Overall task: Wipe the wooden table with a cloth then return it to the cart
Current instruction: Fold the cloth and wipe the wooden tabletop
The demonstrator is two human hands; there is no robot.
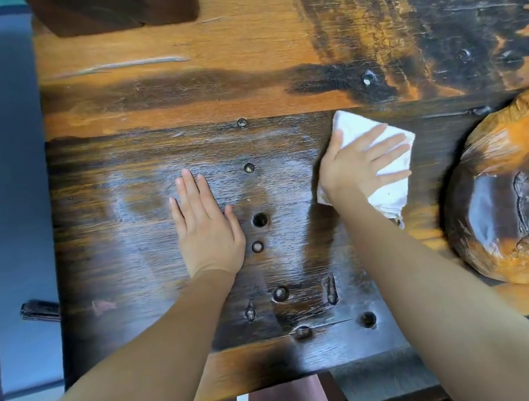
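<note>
A dark and orange wooden table (235, 66) with knots and holes fills the view. A folded white cloth (390, 194) lies flat on it right of centre. My right hand (355, 168) presses down on the cloth with fingers spread, covering its middle. My left hand (206, 223) rests flat on the bare wood to the left, palm down, holding nothing. The cart is not in view.
A carved wooden basin (512, 195) sits in the table at the right, close to the cloth. A dark wooden block (114, 5) stands at the far left corner. The table's left edge drops to a grey floor (9, 171).
</note>
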